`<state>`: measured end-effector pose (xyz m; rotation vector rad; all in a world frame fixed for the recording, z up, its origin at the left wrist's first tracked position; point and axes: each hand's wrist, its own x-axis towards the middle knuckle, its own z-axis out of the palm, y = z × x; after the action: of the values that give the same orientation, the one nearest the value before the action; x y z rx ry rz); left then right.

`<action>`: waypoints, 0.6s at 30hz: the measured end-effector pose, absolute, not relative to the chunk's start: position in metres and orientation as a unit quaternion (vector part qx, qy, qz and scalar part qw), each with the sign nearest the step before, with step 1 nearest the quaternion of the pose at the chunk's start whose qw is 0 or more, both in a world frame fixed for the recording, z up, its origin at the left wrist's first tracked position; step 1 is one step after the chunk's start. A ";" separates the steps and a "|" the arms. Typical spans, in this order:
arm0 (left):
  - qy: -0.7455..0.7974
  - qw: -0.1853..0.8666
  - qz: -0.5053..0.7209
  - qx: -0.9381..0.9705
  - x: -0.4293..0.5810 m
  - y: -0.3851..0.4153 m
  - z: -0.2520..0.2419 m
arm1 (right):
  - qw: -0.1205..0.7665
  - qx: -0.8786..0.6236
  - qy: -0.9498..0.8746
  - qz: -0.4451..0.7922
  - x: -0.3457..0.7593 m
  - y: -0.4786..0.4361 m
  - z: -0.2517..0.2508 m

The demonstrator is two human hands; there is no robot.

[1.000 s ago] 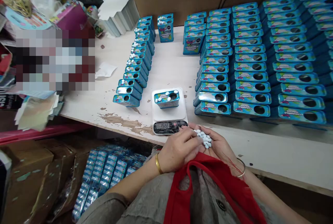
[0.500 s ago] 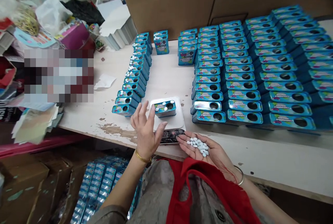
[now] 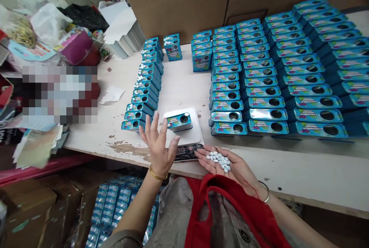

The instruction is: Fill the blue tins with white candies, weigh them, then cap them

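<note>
My left hand [image 3: 159,146] is raised palm out, fingers spread, with nothing in it. It hovers just in front of the left side of a white kitchen scale [image 3: 196,130]. On the scale's platform lies a blue tin [image 3: 180,124] with a round hole in its top face and a single white candy [image 3: 186,114] at the hole's edge. My right hand [image 3: 236,167] is cupped palm up beside the scale's black display [image 3: 187,150], holding a small heap of white oval candies [image 3: 220,159]. The display digits are too blurred to read.
Rows of blue tins [image 3: 268,104] with round holes fill the right side. A column of tins [image 3: 148,86], some topped with white candies, stands at left. Behind are a large cardboard box [image 3: 184,5] and stacked white card [image 3: 123,29]. More packed tins [image 3: 111,205] sit below the table.
Several white candies lay on top of the tin on the scale; now only one shows there. My left fingers have lifted and spread slightly. The whole view has shifted a little.
</note>
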<state>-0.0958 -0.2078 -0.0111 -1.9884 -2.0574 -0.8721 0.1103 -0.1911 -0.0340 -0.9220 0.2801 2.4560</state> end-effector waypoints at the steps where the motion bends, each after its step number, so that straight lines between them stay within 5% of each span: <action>1: -0.691 0.073 -0.284 -0.661 -0.097 -0.211 -0.013 | 0.247 -0.341 0.106 0.901 0.110 -0.191 -0.034; 18: -0.640 0.073 -0.222 -0.732 -0.094 -0.184 -0.003 | 0.239 -0.372 0.117 0.889 0.107 -0.186 -0.027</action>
<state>-0.0941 -0.1843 -0.0033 -2.1989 -1.9222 -0.6666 0.1067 -0.1862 -0.0273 -1.0189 0.3198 2.4361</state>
